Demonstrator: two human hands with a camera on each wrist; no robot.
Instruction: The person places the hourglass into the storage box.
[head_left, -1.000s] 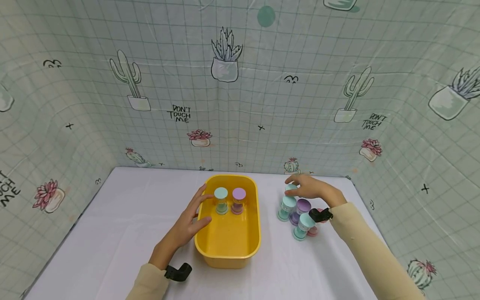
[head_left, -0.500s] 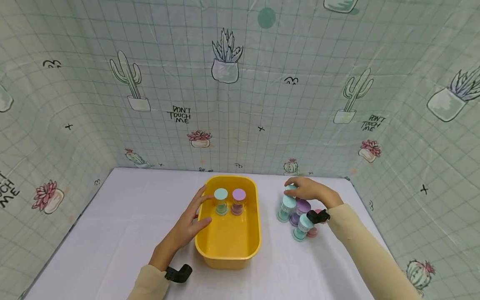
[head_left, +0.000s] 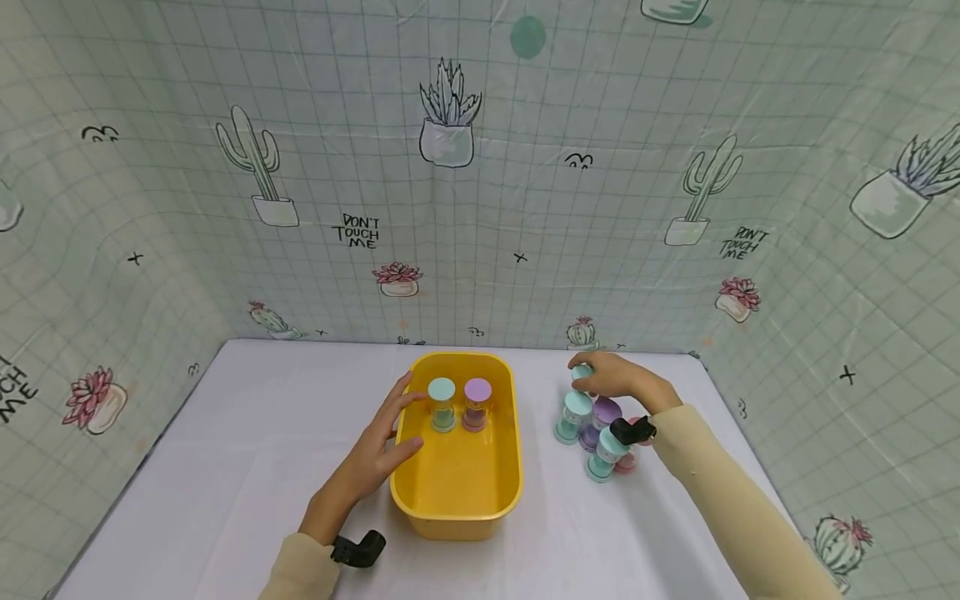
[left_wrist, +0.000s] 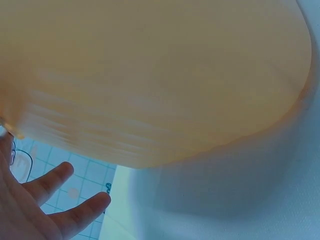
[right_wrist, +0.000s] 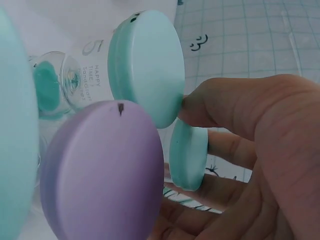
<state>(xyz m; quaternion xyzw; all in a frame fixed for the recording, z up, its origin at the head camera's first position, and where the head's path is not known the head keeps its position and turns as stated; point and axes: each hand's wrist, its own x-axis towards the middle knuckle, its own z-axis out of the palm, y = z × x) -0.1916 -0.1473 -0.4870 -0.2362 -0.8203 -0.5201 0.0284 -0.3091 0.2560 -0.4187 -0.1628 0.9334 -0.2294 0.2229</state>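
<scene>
My left hand (head_left: 372,450) lies at the left rim of a yellow tub (head_left: 453,500), thumb and index finger reaching over the edge. In the left wrist view its other fingers (left_wrist: 82,215) extend, spread apart, beside the tub's outer wall. A teal-capped sand timer (head_left: 442,390) and a lilac-capped one (head_left: 477,390) stand inside at the far end. On the right, my right hand (head_left: 617,375) pinches the farthest teal sand timer (right_wrist: 189,155) around its cap; the lower part is hidden. Its thumb tip comes right at the edge of a nearer teal timer's cap (right_wrist: 155,67).
Close below my right hand stand a purple sand timer (head_left: 606,412) and another teal one (head_left: 609,446). Pink timers (head_left: 626,462) are partly covered by the wrist and teal timer. A cactus-print cloth (head_left: 480,208) walls the back and sides of the white table (head_left: 285,433).
The right hand has shifted slightly left, its fingers staying at the far teal timer's cap. Left hand and tub stay as they were.
</scene>
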